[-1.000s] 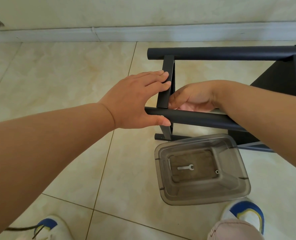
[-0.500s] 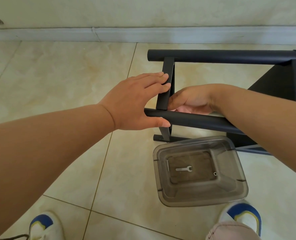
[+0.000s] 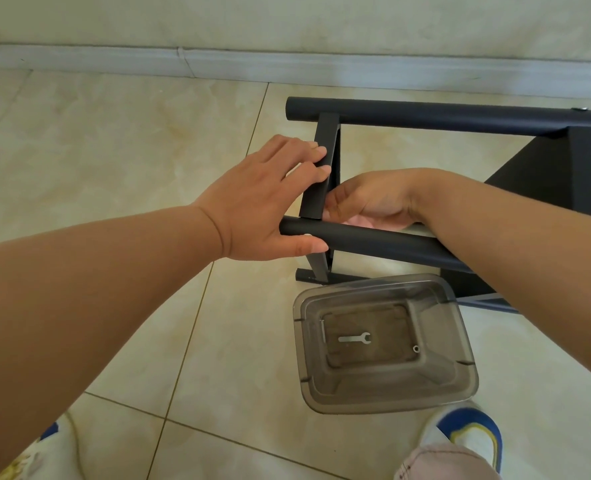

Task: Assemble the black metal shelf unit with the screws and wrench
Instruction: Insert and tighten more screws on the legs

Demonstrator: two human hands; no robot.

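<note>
The black metal shelf unit [image 3: 453,114] lies on its side on the tiled floor [image 3: 114,140] in the upper right of the frame, with the left hand [image 3: 262,202] at centre, fingers laid nearly straight against a flat crossbar [image 3: 316,181] and thumb under the near tube [image 3: 373,242]. The right hand [image 3: 370,200] reaches inside the frame just right of that crossbar, fingers curled; what its grip holds cannot be told. Below, at lower centre-right, a clear plastic bin [image 3: 460,344] holds the wrench [image 3: 354,338] and a small screw [image 3: 415,348].
</note>
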